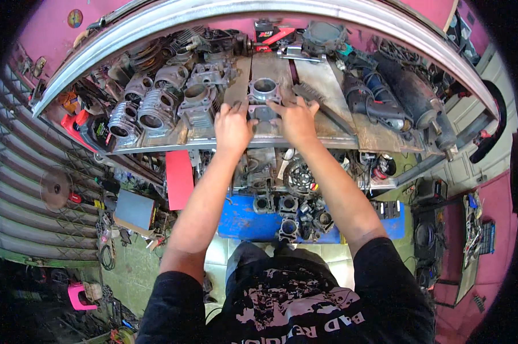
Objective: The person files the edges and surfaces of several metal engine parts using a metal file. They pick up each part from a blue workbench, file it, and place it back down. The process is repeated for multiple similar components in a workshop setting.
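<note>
cylinder block (264, 108): grey metal, round-bored | left hand (232, 126), right hand (296, 121): grip seemingly closed on its sides

black shirt (305, 309) is showing big pale capitals under a printed graphic, letters sitting upside down in this view. black container (102, 129) at the worktop's (270, 66) left end is carrying print, too small to make out. red-and-black package (265, 27) at the back is bearing blurred lettering.
</note>
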Demonstrator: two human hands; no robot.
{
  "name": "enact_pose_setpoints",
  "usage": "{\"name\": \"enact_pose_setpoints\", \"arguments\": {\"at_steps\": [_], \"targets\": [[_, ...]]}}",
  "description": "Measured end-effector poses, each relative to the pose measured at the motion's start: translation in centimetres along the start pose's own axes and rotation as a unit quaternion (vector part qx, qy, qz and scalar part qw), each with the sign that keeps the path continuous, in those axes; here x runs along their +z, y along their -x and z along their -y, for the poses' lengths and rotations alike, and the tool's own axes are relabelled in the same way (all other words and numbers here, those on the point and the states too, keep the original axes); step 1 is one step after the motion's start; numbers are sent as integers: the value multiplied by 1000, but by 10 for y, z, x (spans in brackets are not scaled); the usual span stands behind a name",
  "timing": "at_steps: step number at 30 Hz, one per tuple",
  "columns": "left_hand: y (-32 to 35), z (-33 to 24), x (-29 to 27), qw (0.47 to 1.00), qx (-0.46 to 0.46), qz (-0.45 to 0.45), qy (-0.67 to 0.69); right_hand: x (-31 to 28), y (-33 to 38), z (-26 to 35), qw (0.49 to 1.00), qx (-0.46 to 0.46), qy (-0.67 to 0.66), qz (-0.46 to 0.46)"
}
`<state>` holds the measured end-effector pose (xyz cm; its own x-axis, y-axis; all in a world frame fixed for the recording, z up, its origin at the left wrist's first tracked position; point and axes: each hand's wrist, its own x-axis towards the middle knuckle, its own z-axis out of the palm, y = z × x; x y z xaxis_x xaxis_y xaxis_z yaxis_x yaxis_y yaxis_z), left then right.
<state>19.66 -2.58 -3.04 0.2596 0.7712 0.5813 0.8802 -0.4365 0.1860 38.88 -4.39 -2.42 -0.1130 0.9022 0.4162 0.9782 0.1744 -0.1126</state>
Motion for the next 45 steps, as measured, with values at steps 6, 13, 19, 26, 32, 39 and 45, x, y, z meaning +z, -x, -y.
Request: {"name": "enact_pose_setpoints", "arguments": {"at_steps": [6,13,19,26,32,39,45], "targets": [[2,0,5,999,12,-25,18,15,7,-4,997,-13,26,-71],[12,5,13,994,0,-80,75,15,2,1,994,-6,46,-99],[-8,1,14,998,-48,-15,36,18,-15,5,995,8,90,-40],[-25,16,27,998,-52,-18,0,31,-47,2,994,-15,101,-28],[-63,18,33,988,-104,97,-57,41,-73,-2,993,8,120,0],[-98,25,59,981,-144,93,-86,62,-107,-15,990,18,137,-15],[-122,29,75,981,-139,92,-102,59,-131,-20,999,23,37,-7]]}}
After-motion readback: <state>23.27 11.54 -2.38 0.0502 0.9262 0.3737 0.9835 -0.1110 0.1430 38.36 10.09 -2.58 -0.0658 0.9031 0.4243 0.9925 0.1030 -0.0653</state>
